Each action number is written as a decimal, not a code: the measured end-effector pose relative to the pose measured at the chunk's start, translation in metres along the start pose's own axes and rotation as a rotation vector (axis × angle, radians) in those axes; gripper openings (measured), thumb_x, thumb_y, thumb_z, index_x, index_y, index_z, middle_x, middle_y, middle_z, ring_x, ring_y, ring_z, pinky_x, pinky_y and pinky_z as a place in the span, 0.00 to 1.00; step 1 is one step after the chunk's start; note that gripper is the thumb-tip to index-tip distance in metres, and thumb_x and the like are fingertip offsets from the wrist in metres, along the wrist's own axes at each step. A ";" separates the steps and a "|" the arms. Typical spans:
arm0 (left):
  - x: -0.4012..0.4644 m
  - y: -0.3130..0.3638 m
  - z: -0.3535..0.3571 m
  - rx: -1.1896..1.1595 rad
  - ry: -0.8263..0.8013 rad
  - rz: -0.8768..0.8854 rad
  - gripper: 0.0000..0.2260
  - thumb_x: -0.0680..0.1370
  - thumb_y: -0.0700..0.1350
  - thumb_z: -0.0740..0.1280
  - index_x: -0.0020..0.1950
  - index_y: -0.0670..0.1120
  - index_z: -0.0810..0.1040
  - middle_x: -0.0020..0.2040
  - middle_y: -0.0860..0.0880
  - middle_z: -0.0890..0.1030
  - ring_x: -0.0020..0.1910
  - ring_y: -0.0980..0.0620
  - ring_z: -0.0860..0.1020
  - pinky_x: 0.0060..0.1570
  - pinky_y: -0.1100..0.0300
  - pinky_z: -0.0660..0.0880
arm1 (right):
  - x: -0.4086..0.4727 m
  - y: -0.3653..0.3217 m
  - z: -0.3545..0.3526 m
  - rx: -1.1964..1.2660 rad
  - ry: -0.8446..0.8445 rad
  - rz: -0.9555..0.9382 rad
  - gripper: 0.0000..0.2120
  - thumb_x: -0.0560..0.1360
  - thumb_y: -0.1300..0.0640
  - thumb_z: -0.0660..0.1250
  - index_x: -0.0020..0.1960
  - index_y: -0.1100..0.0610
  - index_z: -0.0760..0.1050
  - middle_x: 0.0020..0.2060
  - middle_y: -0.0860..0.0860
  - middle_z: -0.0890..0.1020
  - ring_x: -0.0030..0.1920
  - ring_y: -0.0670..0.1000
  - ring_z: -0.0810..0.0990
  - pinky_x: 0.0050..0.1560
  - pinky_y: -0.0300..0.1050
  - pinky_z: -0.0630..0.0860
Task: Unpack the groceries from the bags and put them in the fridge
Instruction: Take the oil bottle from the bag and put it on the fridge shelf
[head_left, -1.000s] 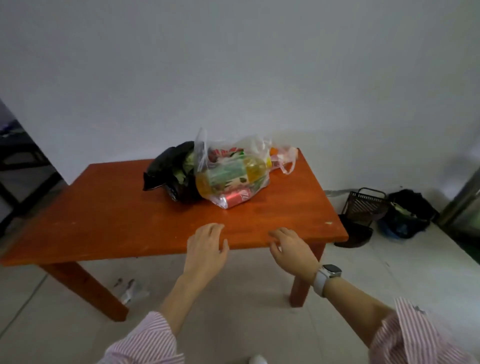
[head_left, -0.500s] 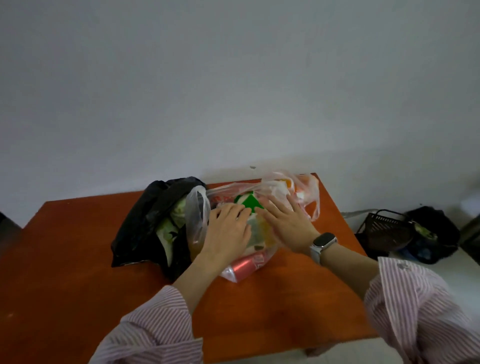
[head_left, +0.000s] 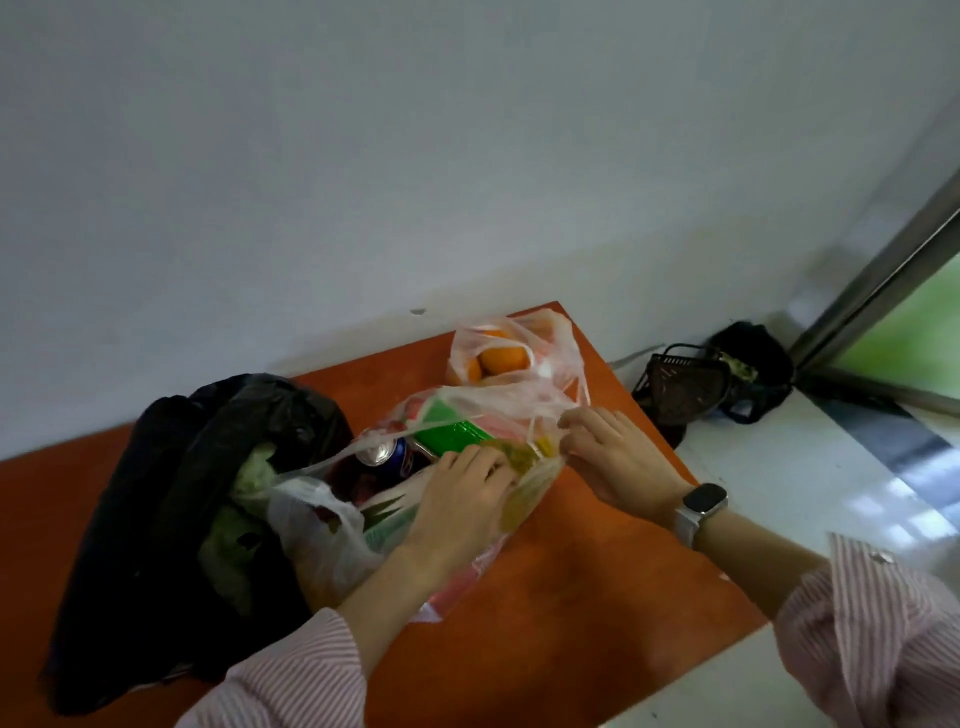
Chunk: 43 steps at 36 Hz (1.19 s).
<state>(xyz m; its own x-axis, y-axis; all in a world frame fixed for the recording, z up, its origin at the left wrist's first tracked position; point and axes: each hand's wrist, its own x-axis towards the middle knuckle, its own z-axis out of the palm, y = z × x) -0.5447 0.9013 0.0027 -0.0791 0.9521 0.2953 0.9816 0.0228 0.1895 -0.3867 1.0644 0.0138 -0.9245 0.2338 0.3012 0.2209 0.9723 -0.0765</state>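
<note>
A clear plastic bag (head_left: 317, 525) lies open in the middle of the orange-red table (head_left: 571, 597). Inside it I see a drink can (head_left: 379, 452), a green packet (head_left: 452, 434) and a yellow bottle (head_left: 519, 457). My left hand (head_left: 457, 499) reaches into the bag's mouth, its fingers curled over the yellow bottle. My right hand (head_left: 613, 457), a watch on its wrist, pinches the bag's right rim and holds it open. A smaller clear bag holding oranges (head_left: 501, 358) sits behind. A black bag (head_left: 171, 519) with leafy greens (head_left: 249, 467) lies to the left.
The table stands against a pale wall. On the floor to the right are a dark basket (head_left: 680, 384) and a black bag (head_left: 753, 364), next to a metal door frame (head_left: 883, 270). The table's near right corner is bare wood.
I have moved in close over the table. Both hands went from the table's front edge onto the clear bag; now its mouth is pulled open and the left hand is inside.
</note>
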 end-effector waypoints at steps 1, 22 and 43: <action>-0.001 0.003 0.004 -0.010 0.028 0.010 0.08 0.70 0.40 0.73 0.47 0.46 0.80 0.46 0.49 0.79 0.46 0.51 0.76 0.45 0.57 0.74 | -0.005 0.002 0.003 0.050 0.016 0.018 0.06 0.75 0.53 0.60 0.51 0.52 0.72 0.58 0.53 0.73 0.57 0.52 0.72 0.51 0.46 0.72; 0.008 0.067 0.044 0.184 0.141 -0.291 0.14 0.74 0.48 0.59 0.57 0.48 0.76 0.47 0.52 0.82 0.55 0.51 0.70 0.56 0.49 0.63 | -0.016 0.045 0.053 1.332 0.079 0.764 0.07 0.74 0.67 0.65 0.41 0.56 0.74 0.32 0.53 0.80 0.32 0.44 0.78 0.37 0.37 0.76; 0.009 0.064 0.050 0.229 0.103 -0.444 0.18 0.74 0.51 0.60 0.62 0.48 0.69 0.62 0.49 0.68 0.62 0.49 0.68 0.61 0.50 0.66 | -0.004 0.028 0.072 1.089 -0.121 0.426 0.15 0.72 0.59 0.70 0.58 0.55 0.74 0.43 0.42 0.75 0.41 0.39 0.72 0.43 0.32 0.67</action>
<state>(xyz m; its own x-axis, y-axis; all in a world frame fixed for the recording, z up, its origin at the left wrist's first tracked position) -0.4736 0.9264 -0.0298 -0.5024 0.8011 0.3254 0.8616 0.4952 0.1110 -0.3995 1.0907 -0.0579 -0.8763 0.4807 -0.0326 0.1915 0.2853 -0.9391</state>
